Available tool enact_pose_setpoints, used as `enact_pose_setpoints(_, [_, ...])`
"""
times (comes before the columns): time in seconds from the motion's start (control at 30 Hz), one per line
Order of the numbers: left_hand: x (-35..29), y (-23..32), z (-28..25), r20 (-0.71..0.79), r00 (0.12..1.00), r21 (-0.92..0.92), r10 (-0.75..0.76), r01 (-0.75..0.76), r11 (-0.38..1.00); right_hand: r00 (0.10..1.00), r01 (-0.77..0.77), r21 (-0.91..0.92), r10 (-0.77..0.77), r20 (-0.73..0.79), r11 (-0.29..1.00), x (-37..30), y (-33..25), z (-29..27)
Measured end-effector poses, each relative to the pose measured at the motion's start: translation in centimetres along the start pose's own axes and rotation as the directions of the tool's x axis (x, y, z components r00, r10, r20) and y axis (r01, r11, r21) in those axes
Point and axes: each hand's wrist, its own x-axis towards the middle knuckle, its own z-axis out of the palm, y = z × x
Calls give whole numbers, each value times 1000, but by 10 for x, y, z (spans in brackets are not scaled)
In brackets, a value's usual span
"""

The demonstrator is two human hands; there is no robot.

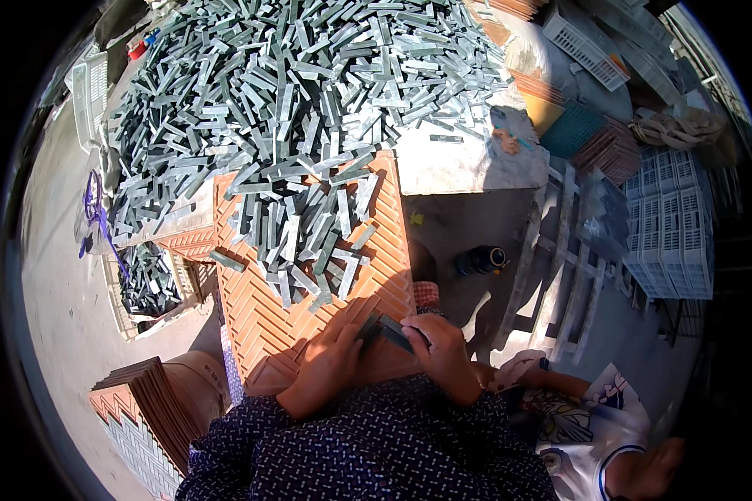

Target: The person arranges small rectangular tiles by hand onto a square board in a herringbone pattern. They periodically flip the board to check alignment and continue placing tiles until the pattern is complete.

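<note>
My left hand is closed around a dark green-grey stone strip near the front edge of an orange tray moulded with herringbone grooves. My right hand pinches another dark strip beside it, and the ends of the two strips come close together. Whether they touch is hard to make out. A loose heap of similar strips covers the tray's far part. One strip lies apart at its left edge.
Beyond the tray, a big pile of strips covers a pale table. At lower left stand stacked trays and a box of strips. Right are a dark bottle, a wooden pallet, white crates and another person close by.
</note>
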Motion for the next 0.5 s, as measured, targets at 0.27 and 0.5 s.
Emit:
enact_pose_setpoints(0.27, [15,3,5,-30,999,-29,33,-34,999,998,46,19,-45,-50,999,17,8,8])
enact_pose_setpoints(0.5, [10,-8,-41,-191,975,-54,-116,108,993,957,283,-75,-277,84,956,84,-15,42])
